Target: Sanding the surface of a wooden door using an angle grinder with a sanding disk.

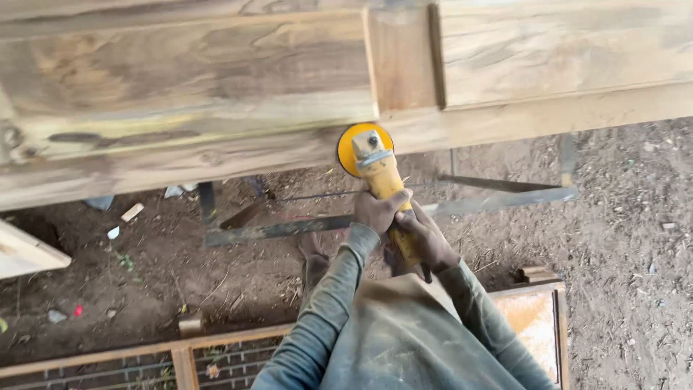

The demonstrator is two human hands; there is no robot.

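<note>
Wood panel [216, 87], large, on a metal frame [498, 198] over dirt | grinder [379, 177], yellow, disc against panel's lower edge at centre | left hand [377, 211] wrapped tight round grinder body | right hand [426, 238] clamped on its rear handle

I see no packages, labels, signs or screens anywhere around me, from twelve o'clock round to six o'clock; nothing before me carries a printed face of any such kind.
</note>
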